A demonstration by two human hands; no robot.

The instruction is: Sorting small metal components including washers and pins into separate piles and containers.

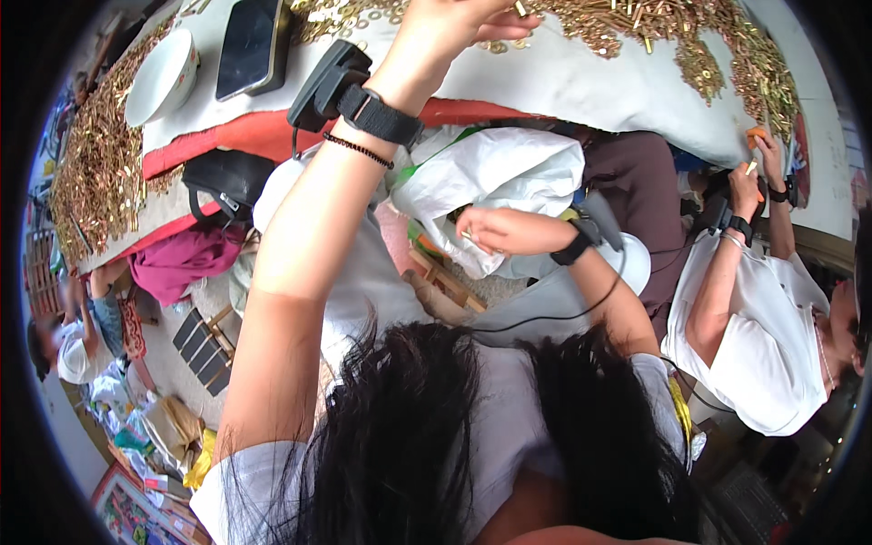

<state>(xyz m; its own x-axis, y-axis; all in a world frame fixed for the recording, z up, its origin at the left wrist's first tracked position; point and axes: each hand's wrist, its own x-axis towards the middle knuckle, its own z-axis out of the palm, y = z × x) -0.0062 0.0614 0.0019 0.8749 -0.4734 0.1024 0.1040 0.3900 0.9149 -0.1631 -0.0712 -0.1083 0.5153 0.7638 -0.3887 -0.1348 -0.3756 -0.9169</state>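
Observation:
My left hand (450, 29) reaches over the covered table, its fingers closed on a small brass-coloured metal piece (520, 8) that sticks up between them. The hand's upper edge runs out of the picture. Lower down, in front of my lap, my right hand (520, 231) is pinched, with a short pale-yellow piece (467, 236) at its fingertips, too small to name. It hovers by the opening of a white plastic bag (509, 168). Beyond my left hand lies a heap of brass-coloured bolts (609, 20), and washers (363, 25) are scattered to its left.
A white bowl (165, 80) and a dark phone (248, 47) rest on the table's left side, near another metal heap (95, 163). A co-worker in a white shirt (754, 336) handles small pieces at right. A cable (545, 322) runs from my right wrist. A wooden stool (445, 277) stands below.

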